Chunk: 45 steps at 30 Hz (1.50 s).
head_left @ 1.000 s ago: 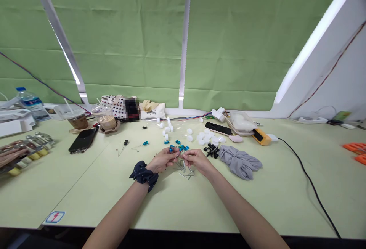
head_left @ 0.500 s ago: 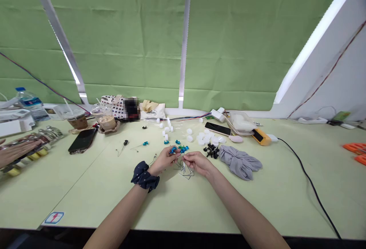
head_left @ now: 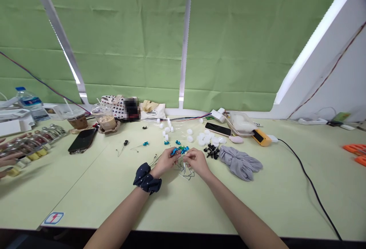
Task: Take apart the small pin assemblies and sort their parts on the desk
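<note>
My left hand, with a dark dotted scrunchie at its wrist, pinches a small shiny blue plastic piece. Close beside it, my right hand is closed with thumb and fingertips on a thin metal wire, whose far end meets the left fingertips. Whether the wire sits inside the blue piece is too small to tell. Below the fingers lies a loose pile of bent metal rods. More blue pieces and a green one rest just beyond the hands. Some thin wires are partly hidden behind my left hand.
Black plastic pieces and a grey cloth lie to the right. White caps and a phone are behind. Wired pieces, another phone and drink cups stand left. A co-worker's hand holds packed bottles.
My hands stay together while the right fingers curl and rotate slightly around the wire. At far left, the co-worker's hand has moved from over the bottles to beneath them, and the bottles have lifted.
</note>
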Tool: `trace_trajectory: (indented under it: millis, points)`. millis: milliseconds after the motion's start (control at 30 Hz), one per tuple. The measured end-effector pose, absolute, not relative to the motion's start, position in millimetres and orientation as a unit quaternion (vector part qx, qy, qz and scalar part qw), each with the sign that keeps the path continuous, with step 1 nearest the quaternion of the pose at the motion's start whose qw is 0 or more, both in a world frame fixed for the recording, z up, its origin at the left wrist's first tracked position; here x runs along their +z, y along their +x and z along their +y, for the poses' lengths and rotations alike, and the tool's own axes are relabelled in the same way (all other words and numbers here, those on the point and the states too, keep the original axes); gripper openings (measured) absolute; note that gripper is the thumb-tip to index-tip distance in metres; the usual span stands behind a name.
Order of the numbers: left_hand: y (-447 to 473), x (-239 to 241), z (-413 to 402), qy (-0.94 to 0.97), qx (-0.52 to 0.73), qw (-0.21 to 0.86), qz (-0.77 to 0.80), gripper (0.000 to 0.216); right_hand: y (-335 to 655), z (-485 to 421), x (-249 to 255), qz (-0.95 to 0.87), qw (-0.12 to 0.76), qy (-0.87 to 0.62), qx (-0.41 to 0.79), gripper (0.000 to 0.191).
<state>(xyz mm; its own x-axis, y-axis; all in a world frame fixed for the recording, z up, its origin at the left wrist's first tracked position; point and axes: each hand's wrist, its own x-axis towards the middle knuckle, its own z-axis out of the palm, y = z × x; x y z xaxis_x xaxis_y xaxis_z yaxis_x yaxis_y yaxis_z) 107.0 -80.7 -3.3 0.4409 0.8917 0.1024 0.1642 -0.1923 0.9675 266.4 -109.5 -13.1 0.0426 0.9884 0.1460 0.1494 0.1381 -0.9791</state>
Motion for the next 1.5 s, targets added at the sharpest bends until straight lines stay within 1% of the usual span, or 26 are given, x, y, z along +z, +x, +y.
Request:
trace_trajectory:
  millis: [133,333,567,733,900,1000,1167,1333,1500]
  points:
    - [107.7,-0.9,-82.5,0.692,0.355,0.497,0.384,0.035,270.4,-107.0,-12.9,-0.526,0.500,-0.526,0.443,0.029]
    - [109.6,11.0,-90.0,0.717,0.349,0.474,0.373,0.028,270.3,-106.0,-14.5,-0.462,0.490,-0.517,0.528,0.032]
    - [110.5,11.4,-90.5,0.743,0.354,0.442,0.356,0.024,269.8,-109.2,-11.4,-0.466,0.484,-0.488,0.558,0.038]
    - [107.9,6.8,-86.6,0.747,0.363,0.421,0.365,0.024,271.8,-110.7,-5.6,-0.484,0.472,-0.463,0.574,0.038]
    - [108.5,3.3,-85.3,0.751,0.369,0.405,0.369,0.025,272.5,-109.1,-5.8,-0.457,0.465,-0.450,0.610,0.039]
    - [110.1,5.3,-87.2,0.753,0.363,0.407,0.368,0.026,274.1,-108.5,-6.1,-0.456,0.451,-0.477,0.602,0.040]
    - [110.5,11.0,-90.6,0.753,0.356,0.419,0.360,0.028,278.0,-107.3,-6.0,-0.455,0.451,-0.504,0.579,0.036]
    - [109.5,16.9,-93.4,0.751,0.348,0.444,0.344,0.030,280.3,-107.0,-5.2,-0.489,0.443,-0.513,0.549,0.034]
    - [107.6,24.0,-96.9,0.752,0.347,0.459,0.321,0.028,282.6,-107.0,-4.8,-0.500,0.411,-0.486,0.587,0.037]
